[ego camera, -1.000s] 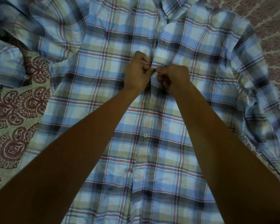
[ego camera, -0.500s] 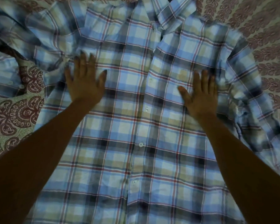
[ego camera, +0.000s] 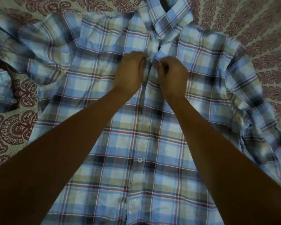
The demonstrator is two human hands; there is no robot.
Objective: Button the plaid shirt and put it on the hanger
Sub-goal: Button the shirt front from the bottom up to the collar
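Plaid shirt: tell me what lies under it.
A paisley-printed cloth shows beneath the plaid shirt at its left, top and right edges. Whatever lies under the shirt's middle is covered.

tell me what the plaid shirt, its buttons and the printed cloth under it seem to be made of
Plaid shirt: thin woven fabric, probably cotton or a blend. It looks matte, creases softly and bunches at the sleeves.
Buttons: small, pale and slightly shiny, likely plastic.
Printed cloth: matte woven textile, perhaps cotton, with a maroon paisley print. The dim light leaves the fibre open.
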